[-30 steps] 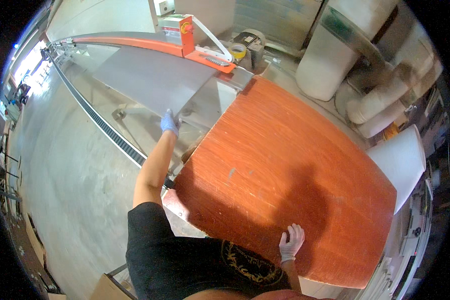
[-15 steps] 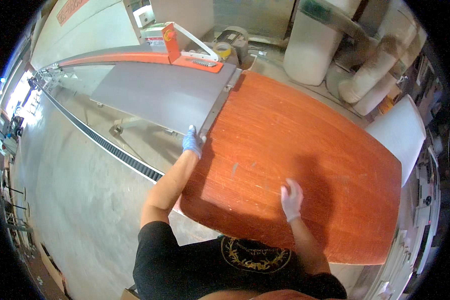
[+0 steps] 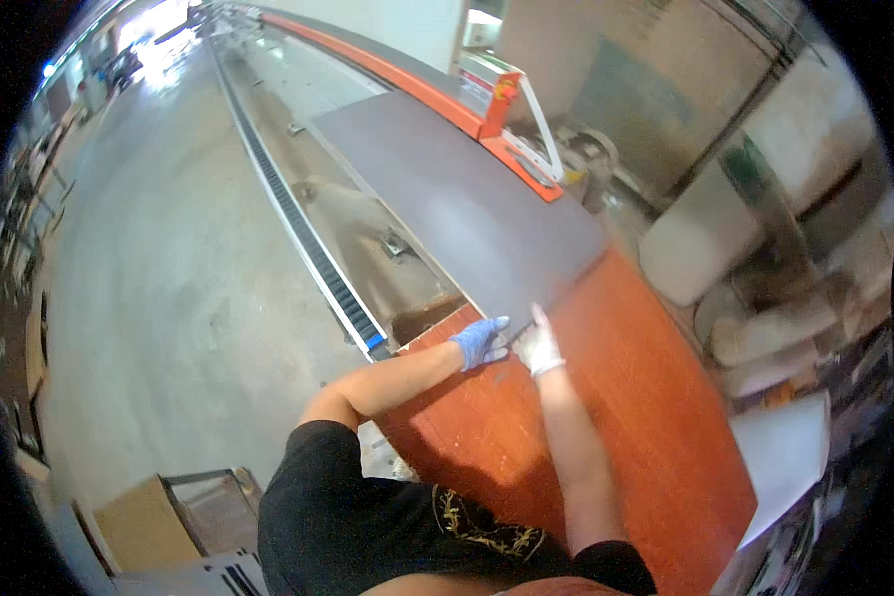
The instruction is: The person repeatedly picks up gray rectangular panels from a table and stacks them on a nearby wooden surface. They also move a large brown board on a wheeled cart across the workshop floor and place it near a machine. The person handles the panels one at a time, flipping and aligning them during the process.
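Note:
A long grey panel (image 3: 467, 219) runs from the orange-railed machine, and its near end lies over the reddish-brown wooden tabletop (image 3: 646, 397). At the panel's near left corner is my left hand (image 3: 479, 342) in a blue glove, its fingers closed round the edge. Close beside it, my right hand (image 3: 540, 348) in a whitish glove holds the near end edge, with one finger stretched along the top face. The undersides of both hands are hidden.
An orange machine arm (image 3: 512, 149) with a white bar stands over the panel's far side. A black roller track (image 3: 313, 228) in a white frame runs along the left. Large pale rolls (image 3: 705, 238) stand at the right. Cardboard (image 3: 149, 526) leans at lower left.
The grey panel has come toward me onto the tabletop. My right hand has moved from above the tabletop to the panel's end, beside my left. The view has turned left.

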Demonstrator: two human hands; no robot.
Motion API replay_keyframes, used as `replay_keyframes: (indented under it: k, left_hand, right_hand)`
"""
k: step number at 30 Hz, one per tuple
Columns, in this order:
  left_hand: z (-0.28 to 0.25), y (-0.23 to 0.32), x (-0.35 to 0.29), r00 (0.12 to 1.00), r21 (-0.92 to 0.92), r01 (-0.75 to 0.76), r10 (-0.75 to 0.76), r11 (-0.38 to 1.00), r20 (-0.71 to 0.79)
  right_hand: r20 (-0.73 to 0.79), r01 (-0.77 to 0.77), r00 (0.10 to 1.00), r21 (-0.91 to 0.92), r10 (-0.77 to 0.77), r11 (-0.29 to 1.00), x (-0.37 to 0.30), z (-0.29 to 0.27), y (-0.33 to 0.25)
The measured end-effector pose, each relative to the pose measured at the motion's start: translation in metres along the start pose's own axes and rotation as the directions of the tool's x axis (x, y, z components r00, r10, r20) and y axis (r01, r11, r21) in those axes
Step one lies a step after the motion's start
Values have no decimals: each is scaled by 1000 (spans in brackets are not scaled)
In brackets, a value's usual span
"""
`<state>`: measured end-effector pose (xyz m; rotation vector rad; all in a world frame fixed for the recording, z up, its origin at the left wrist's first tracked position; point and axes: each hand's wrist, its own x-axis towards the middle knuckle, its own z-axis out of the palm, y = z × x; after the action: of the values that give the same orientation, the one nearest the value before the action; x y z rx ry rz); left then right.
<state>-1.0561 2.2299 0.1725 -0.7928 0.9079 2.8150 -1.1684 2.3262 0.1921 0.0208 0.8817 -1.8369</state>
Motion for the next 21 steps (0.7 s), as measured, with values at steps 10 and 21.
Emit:
replay_keyframes:
  k: [10, 21]
  left_hand:
    - [-29, 75, -5, 958, -423, -285, 271, 860, -94]
    - [-60, 123, 18, 903, -340, -414, 334, 844, -272]
  right_hand:
    - [-39, 120, 992, -31, -122, 992, -39, -52, -22]
    - [-169, 173, 969, -64, -182, 983, -94, -84, -39]
